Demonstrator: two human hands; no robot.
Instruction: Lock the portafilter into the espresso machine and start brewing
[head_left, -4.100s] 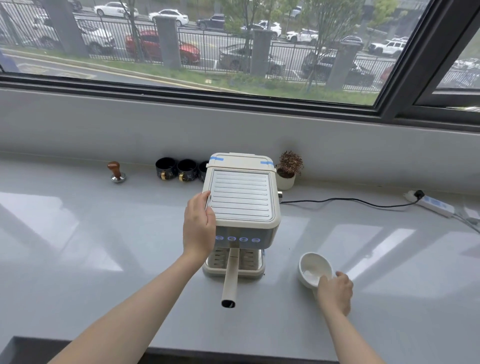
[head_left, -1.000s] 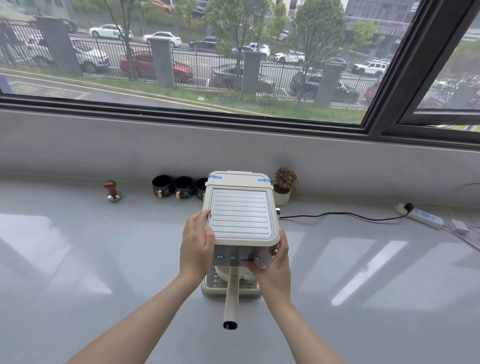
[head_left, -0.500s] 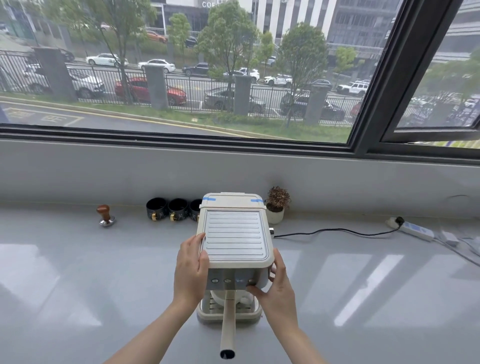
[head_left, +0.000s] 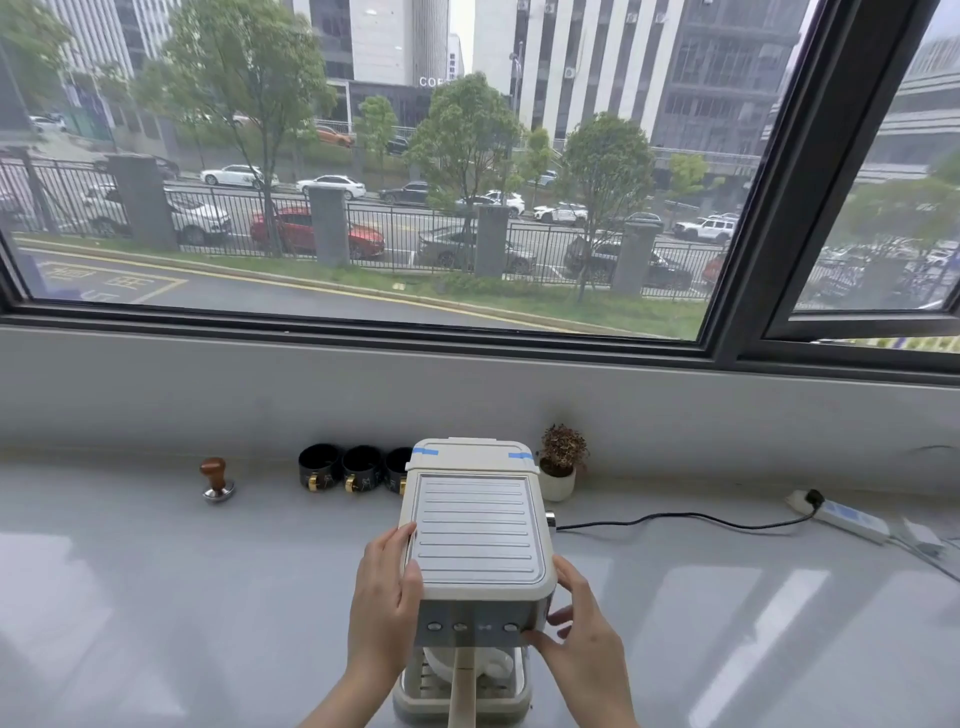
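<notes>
A cream espresso machine (head_left: 475, 530) stands on the grey counter, with a ribbed top and a row of buttons (head_left: 470, 626) on its front panel. The portafilter sits under the brew head, its long cream handle (head_left: 460, 691) pointing toward me. A white cup (head_left: 493, 665) rests on the drip tray below. My left hand (head_left: 387, 608) clasps the machine's left side. My right hand (head_left: 579, 639) is at the right front corner, with its thumb on the rightmost button.
Three black cups (head_left: 358, 467) and a wooden-handled tamper (head_left: 215, 480) stand at the back left. A small potted plant (head_left: 561, 465) sits behind the machine. A black cable (head_left: 675, 519) runs right to a power strip (head_left: 847, 517). A window sill wall rises behind.
The camera has tilted up, so the machine sits lower in view. Four seconds ago my right hand held the white cup on the counter; it now rests at the button panel, cup under the spout.
</notes>
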